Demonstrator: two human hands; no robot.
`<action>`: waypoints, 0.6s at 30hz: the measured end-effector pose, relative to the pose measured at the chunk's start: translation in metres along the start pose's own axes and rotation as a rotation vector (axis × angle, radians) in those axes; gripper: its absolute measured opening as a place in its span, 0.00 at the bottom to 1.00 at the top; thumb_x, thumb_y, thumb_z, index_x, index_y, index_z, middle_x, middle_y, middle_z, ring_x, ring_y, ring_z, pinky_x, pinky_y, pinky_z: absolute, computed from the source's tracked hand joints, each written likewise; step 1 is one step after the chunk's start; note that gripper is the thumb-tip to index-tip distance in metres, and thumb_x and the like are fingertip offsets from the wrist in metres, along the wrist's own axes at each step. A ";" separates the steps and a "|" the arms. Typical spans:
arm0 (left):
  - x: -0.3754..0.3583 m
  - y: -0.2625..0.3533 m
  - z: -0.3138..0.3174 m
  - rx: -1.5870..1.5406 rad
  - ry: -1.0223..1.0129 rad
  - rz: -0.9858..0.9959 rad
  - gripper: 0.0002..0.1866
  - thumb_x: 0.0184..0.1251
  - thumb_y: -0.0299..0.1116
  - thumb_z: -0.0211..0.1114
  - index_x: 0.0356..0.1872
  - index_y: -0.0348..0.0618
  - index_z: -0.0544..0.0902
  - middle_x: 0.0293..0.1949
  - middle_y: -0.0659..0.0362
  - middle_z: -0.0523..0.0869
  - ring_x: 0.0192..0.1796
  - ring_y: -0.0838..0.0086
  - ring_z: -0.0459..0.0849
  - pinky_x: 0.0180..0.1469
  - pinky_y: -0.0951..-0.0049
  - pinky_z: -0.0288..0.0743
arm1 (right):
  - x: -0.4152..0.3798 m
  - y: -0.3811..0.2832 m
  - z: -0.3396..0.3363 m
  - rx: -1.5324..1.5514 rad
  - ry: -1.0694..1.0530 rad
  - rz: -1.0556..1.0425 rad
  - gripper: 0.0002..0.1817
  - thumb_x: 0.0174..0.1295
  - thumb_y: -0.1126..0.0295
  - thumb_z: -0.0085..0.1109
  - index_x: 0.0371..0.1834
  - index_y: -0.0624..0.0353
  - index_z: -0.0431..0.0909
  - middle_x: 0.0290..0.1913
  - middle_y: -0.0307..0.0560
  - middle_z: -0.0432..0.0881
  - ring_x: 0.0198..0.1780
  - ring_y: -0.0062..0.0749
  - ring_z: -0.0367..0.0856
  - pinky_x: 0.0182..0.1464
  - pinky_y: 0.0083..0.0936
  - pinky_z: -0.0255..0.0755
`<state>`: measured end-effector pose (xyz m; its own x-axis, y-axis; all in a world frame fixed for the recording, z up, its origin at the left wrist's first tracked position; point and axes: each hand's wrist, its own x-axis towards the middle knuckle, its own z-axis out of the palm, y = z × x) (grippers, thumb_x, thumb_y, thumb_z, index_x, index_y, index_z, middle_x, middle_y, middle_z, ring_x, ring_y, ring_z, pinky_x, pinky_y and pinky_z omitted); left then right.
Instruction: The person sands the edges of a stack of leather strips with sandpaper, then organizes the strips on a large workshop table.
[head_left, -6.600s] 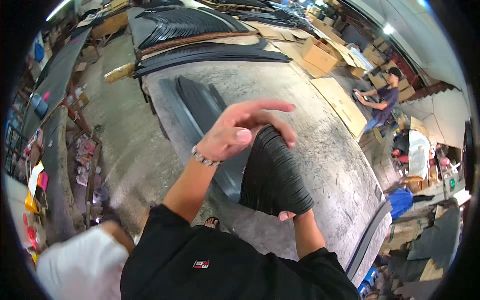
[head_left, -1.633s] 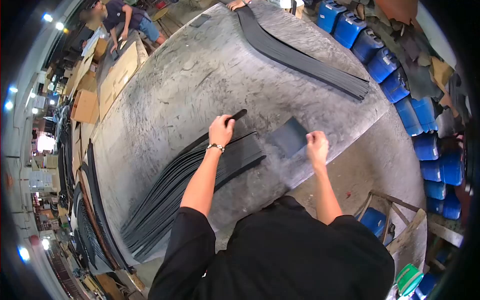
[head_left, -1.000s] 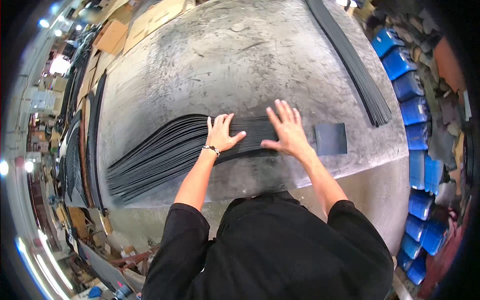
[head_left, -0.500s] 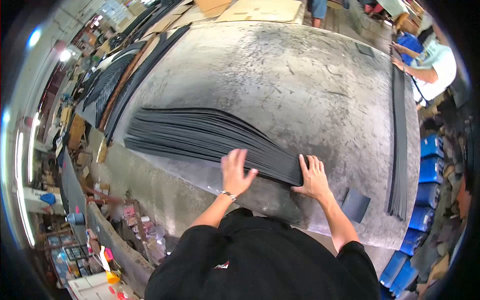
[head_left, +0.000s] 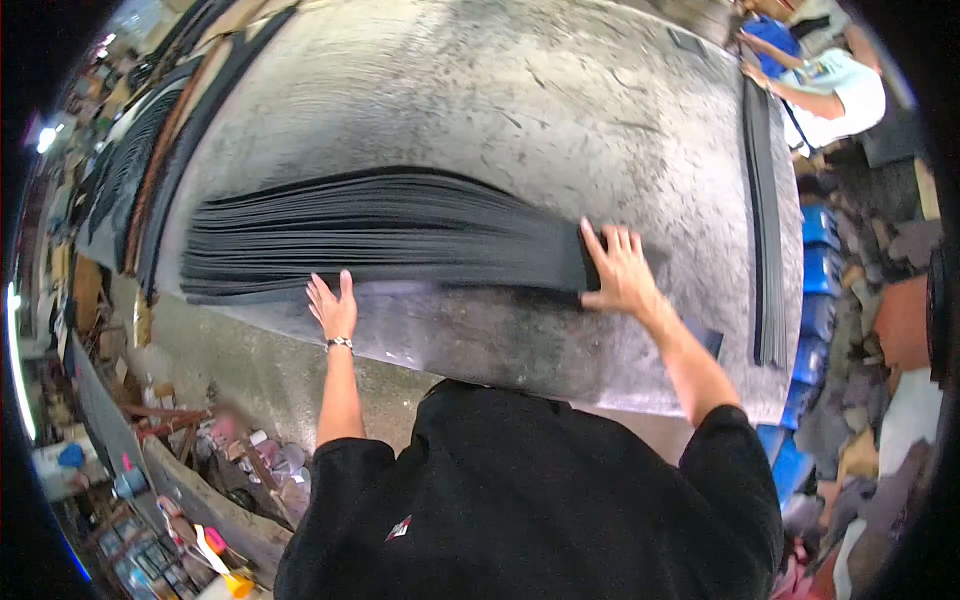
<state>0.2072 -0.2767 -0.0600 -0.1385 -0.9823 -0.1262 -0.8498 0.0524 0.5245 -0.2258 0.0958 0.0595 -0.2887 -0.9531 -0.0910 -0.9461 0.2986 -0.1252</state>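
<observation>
A long stack of thin black strips [head_left: 380,235] lies on the grey table, fanned out at its left end and bunched narrow at its right. My left hand [head_left: 333,308] is open at the near edge of the stack, its fingertips against or just beside the strips. At the right end, my right hand [head_left: 622,268] rests with fingers spread, the index finger near the far corner and the thumb by the near corner. Whether its palm touches the strip ends is hidden.
Another bundle of dark strips [head_left: 763,230] lies along the right side of the worn table [head_left: 560,90], where a co-worker [head_left: 835,90] has their hands. Blue containers [head_left: 820,270] stand beyond that edge. More dark strips [head_left: 205,140] lie at the left. A small dark sheet [head_left: 706,338] is near my right forearm.
My left hand has slid left along the near edge of the stack. The stack now lies straighter across the view, while my right hand stays at its right end. The camera view has shifted.
</observation>
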 end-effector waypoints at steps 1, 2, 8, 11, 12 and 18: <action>0.010 0.009 0.003 -0.009 -0.016 0.050 0.62 0.81 0.79 0.55 0.94 0.34 0.52 0.94 0.36 0.51 0.97 0.48 0.45 0.94 0.43 0.36 | 0.014 0.008 -0.012 -0.045 0.009 0.007 0.79 0.43 0.44 0.89 0.97 0.59 0.49 0.76 0.74 0.73 0.79 0.67 0.70 0.85 0.62 0.58; 0.022 0.013 0.010 -0.026 -0.013 0.114 0.61 0.82 0.77 0.57 0.94 0.34 0.51 0.94 0.34 0.51 0.97 0.46 0.45 0.94 0.43 0.38 | 0.028 0.017 -0.022 -0.087 0.016 0.012 0.79 0.43 0.45 0.89 0.97 0.59 0.49 0.76 0.73 0.73 0.79 0.66 0.70 0.85 0.61 0.59; 0.039 0.032 0.017 -0.072 0.091 0.247 0.54 0.83 0.72 0.61 0.92 0.39 0.60 0.90 0.28 0.56 0.93 0.33 0.51 0.92 0.38 0.46 | 0.071 0.035 0.006 0.034 -0.064 0.195 0.72 0.50 0.43 0.83 0.96 0.58 0.53 0.78 0.71 0.73 0.81 0.65 0.70 0.86 0.55 0.61; 0.028 0.006 0.007 0.081 0.178 -0.015 0.56 0.83 0.76 0.55 0.92 0.38 0.59 0.91 0.26 0.52 0.93 0.32 0.49 0.92 0.36 0.43 | 0.052 0.029 0.039 0.070 0.062 0.204 0.71 0.50 0.44 0.83 0.96 0.58 0.54 0.79 0.70 0.72 0.82 0.66 0.68 0.87 0.55 0.59; 0.027 -0.009 0.013 0.090 0.211 -0.052 0.57 0.83 0.77 0.54 0.92 0.36 0.58 0.92 0.27 0.50 0.94 0.32 0.48 0.92 0.37 0.42 | 0.054 0.030 0.038 0.078 0.048 0.209 0.71 0.50 0.45 0.83 0.96 0.58 0.54 0.79 0.70 0.72 0.82 0.66 0.68 0.87 0.56 0.58; 0.036 -0.033 -0.006 0.100 0.122 -0.124 0.58 0.87 0.75 0.46 0.90 0.23 0.55 0.93 0.35 0.56 0.95 0.40 0.47 0.94 0.39 0.37 | 0.025 0.002 -0.021 0.053 -0.027 0.157 0.75 0.43 0.51 0.88 0.96 0.58 0.52 0.80 0.70 0.69 0.84 0.67 0.64 0.88 0.58 0.56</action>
<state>0.2328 -0.3149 -0.0770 0.0278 -0.9966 -0.0780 -0.9037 -0.0584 0.4242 -0.2378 0.0717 0.0774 -0.4273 -0.8931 -0.1403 -0.8806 0.4463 -0.1592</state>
